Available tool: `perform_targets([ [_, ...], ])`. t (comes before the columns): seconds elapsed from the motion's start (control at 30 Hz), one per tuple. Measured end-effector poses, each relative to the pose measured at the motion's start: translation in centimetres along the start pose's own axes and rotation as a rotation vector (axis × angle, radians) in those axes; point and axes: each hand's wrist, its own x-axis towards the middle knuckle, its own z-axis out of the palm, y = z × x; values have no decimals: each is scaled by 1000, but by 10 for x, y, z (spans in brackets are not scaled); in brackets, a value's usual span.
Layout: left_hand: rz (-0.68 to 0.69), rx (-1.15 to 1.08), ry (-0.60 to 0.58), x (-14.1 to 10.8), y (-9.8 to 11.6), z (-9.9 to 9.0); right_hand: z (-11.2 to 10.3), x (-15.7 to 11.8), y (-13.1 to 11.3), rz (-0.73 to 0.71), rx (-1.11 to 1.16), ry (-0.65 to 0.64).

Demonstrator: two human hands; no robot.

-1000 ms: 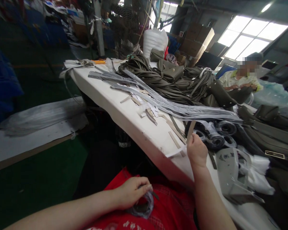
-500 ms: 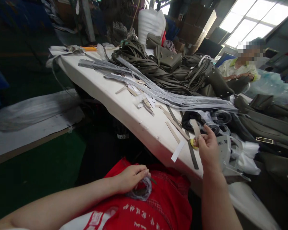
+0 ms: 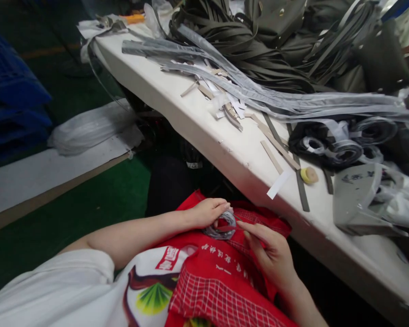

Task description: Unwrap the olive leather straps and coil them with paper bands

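Observation:
On my lap, my left hand [image 3: 211,212] is closed on a coiled strap [image 3: 232,232] that looks wrapped in clear plastic. A short dark end sticks out of the coil's upper right side. My right hand [image 3: 271,252] meets the coil from the right, index finger and thumb brought together in a pinch beside that end. What lies between those fingertips is too small to make out. Beneath both hands is a red apron [image 3: 221,281] with white print.
Right of my lap runs a white table [image 3: 191,118]. It bears a small yellow tape roll [image 3: 308,175], beige strips [image 3: 271,156], a white strip [image 3: 278,185], plastic-covered straps [image 3: 293,104], more coils [image 3: 347,150] and a heap of dark straps [image 3: 221,50]. Blue crates [image 3: 13,100] stand at the left.
My right hand has come from above the table to the coil on my lap, and the beige piece it held no longer shows in it. The view has tilted down.

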Motion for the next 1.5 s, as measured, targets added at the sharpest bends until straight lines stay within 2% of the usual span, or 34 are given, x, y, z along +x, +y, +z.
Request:
perform_targets([
  [0.1, 20, 6, -10, -1, 0, 0, 5, -1, 4, -124, -227, 50],
  [0.27, 25, 31, 7, -4, 1, -1, 4, -6, 1, -289, -375, 162],
  [0.47, 16, 52, 13, -5, 1, 0, 11, -5, 5, -369, -432, 131],
  [0.67, 6, 67, 21, -3, -1, 0, 26, -6, 8, -257, -503, 130],
  [0.8, -12, 71, 41, -2, -4, -2, 34, -6, 5, -266, -517, 104],
  [1.0, 8, 51, 32, -4, -2, -3, 35, -4, 0, -276, -467, 54],
  [1.2, -5, 111, 59, -5, 1, -2, 37, 1, 1, -246, -482, 124],
  [1.4, 24, 100, 38, -5, 1, -2, 39, 4, 1, -229, -463, 19],
  [1.5, 23, 66, 3, -5, 3, -1, 41, 8, 7, -198, -530, 40],
])
